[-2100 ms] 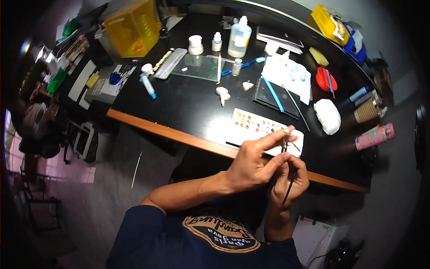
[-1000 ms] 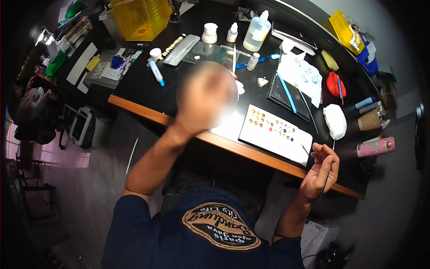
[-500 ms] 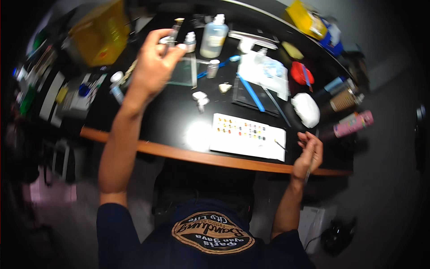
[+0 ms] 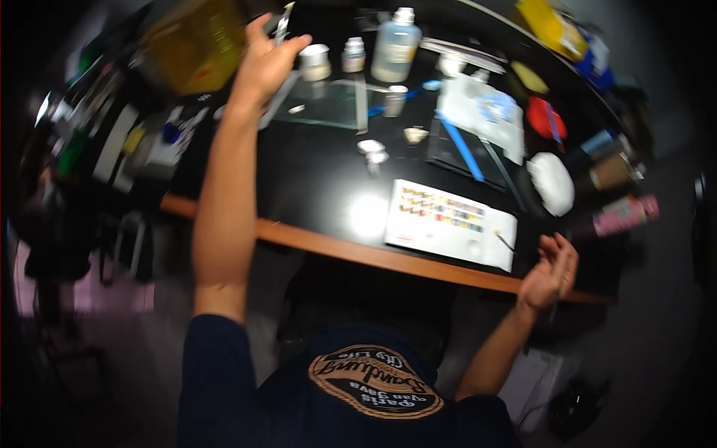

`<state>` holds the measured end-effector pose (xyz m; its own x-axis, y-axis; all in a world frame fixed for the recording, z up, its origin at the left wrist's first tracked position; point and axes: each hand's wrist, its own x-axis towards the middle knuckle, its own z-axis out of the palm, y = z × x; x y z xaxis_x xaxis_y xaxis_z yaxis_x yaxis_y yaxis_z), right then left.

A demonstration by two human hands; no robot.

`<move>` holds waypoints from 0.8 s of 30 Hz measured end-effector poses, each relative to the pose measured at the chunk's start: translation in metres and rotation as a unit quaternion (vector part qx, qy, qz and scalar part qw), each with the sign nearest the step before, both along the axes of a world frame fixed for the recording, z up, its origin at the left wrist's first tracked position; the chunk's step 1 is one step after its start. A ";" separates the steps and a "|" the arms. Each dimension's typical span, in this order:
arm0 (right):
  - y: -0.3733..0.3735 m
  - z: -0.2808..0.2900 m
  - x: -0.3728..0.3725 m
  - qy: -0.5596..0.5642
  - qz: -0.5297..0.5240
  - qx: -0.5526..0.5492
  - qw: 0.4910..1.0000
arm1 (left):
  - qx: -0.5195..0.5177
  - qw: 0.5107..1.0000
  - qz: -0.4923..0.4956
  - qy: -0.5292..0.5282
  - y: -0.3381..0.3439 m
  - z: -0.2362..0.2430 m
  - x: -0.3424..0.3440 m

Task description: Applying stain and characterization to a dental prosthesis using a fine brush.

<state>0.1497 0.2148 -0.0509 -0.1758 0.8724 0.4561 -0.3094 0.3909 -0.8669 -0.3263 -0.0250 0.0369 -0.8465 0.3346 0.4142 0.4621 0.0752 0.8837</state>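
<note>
Over the far left of the black desk, my left hand point(image 4: 267, 66) is raised with its thumb out. It grips a slender, greyish, see-through piece with a tan tip point(image 4: 283, 24); its kind is unclear from the blur. A white-lidded jar point(image 4: 315, 64) and a glass plate point(image 4: 320, 104) are nearest to it. My right hand point(image 4: 551, 275) hovers by the desk's front right edge, fingers curled around a thin stick-like tool point(image 4: 554, 308) whose lower end shows beneath the palm. Left of that hand lies a white palette point(image 4: 437, 243) with rows of small coloured spots and a small dark brush.
A large clear bottle point(image 4: 396, 46) and a small bottle point(image 4: 354, 55) stand at the back. Blue-handled tools point(image 4: 461, 145), white tissue point(image 4: 551, 184), a red item point(image 4: 542, 117) and a pink can point(image 4: 626, 216) crowd the right. A yellow bag point(image 4: 190, 46) is far left.
The whole view has shifted, so the desk sits further right. My left hand has reached farther away, uncovering the jar. Both hands keep their grips.
</note>
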 end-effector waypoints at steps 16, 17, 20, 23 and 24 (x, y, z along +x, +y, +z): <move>0.003 0.001 0.000 -0.043 -0.002 0.012 0.999 | -0.354 0.917 0.013 0.184 -0.159 -0.026 0.065; 0.002 0.002 -0.002 -0.037 -0.001 0.013 0.999 | -0.351 0.918 0.012 0.185 -0.160 -0.028 0.065; 0.002 0.000 -0.005 -0.039 -0.002 0.018 0.999 | -0.380 0.907 -0.009 0.181 -0.161 -0.029 0.067; -0.005 0.007 -0.008 -0.042 -0.013 0.030 0.999 | -0.369 0.904 -0.002 0.216 -0.161 -0.018 0.081; -0.006 0.008 -0.011 -0.042 -0.015 0.038 0.998 | -0.364 0.904 0.001 0.223 -0.161 -0.013 0.086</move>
